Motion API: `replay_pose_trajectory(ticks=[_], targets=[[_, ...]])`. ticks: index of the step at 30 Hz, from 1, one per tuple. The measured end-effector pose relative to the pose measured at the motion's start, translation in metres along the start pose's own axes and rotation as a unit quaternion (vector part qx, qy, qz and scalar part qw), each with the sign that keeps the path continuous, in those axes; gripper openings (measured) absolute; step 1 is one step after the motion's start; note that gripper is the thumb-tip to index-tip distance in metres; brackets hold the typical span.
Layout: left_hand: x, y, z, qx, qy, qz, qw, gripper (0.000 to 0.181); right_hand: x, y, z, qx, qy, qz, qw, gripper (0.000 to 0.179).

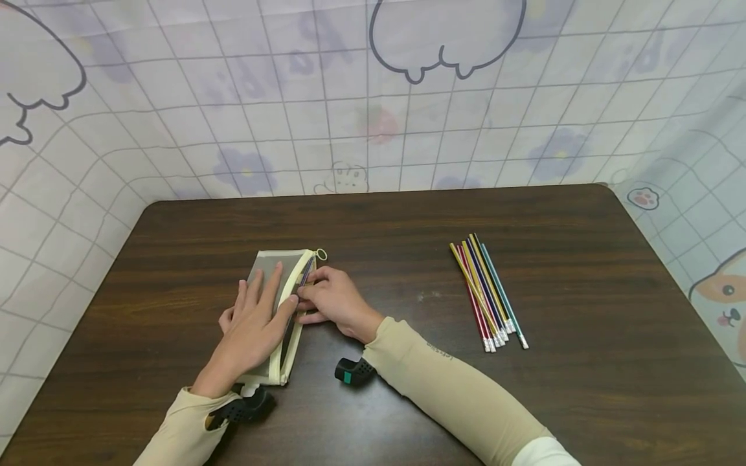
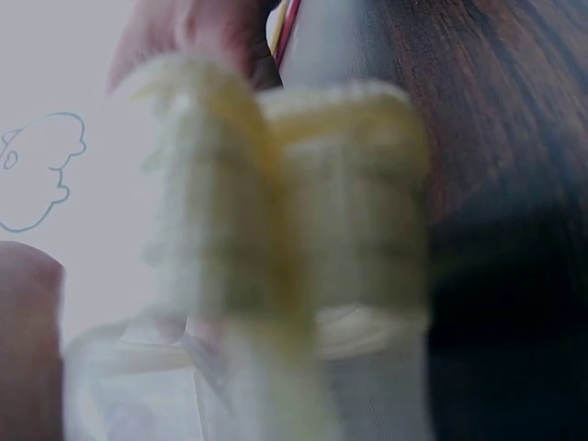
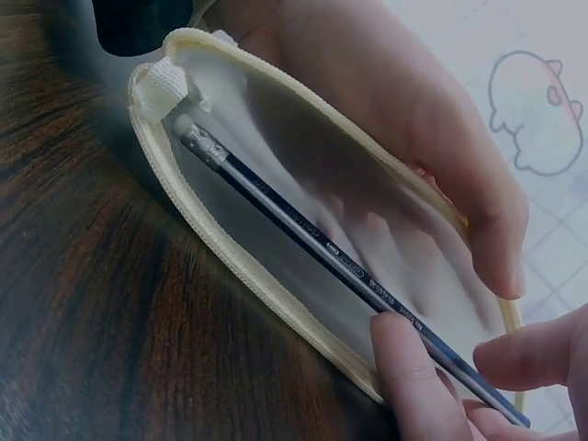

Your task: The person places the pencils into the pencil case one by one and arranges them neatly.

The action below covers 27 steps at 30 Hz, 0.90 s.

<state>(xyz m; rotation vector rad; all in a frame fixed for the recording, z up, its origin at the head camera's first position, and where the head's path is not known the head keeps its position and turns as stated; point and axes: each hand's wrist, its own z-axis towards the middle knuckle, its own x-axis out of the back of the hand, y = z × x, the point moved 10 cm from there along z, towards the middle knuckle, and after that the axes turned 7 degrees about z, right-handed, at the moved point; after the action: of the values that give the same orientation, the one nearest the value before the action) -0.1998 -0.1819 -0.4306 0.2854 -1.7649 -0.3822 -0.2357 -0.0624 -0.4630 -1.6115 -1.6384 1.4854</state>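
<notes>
A translucent zip pouch [image 1: 274,375] with pale yellow zipper edging lies on the table, its mouth open toward the right. My left hand [image 1: 249,333] rests on top of it with fingers spread and straight, the thumb [image 3: 496,243] at the upper rim. My right hand [image 1: 339,301] is at the opening. In the right wrist view, its thumb and fingers pinch a dark blue pencil [image 3: 294,220] near one end. The pencil lies along the inside of the mouth, its eraser end close to the zipper corner. Blurred zipper ends [image 2: 354,202] fill the middle of the left wrist view.
To the right, several pencils [image 1: 488,291] in red, yellow, dark blue and teal lie in a loose bundle, erasers toward me. A ring zipper pull [image 1: 321,254] sits at the pouch's far corner. The brown wooden table [image 1: 583,272] meets a patterned curtain [image 1: 350,116] at the back.
</notes>
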Motion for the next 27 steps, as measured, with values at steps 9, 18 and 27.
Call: replay_pose_trajectory(ticks=[9,18,27], targets=[[-0.0003,0.0,-0.0005,-0.001,0.002,-0.001,1.0,0.075,0.0048,-0.0033,-0.0044,0.023,0.03,-0.075,0.9965,0.037],[-0.0004,0.0033,-0.0013,-0.007,0.004,-0.001,1.0,0.075,0.0034,-0.004,-0.0045,0.031,0.024,-0.112,0.993,0.02],[-0.002,0.0055,-0.0025,-0.01,0.006,0.001,0.9999,0.076,0.003,-0.0042,-0.0052,0.031,0.02,-0.126,0.9913,0.019]])
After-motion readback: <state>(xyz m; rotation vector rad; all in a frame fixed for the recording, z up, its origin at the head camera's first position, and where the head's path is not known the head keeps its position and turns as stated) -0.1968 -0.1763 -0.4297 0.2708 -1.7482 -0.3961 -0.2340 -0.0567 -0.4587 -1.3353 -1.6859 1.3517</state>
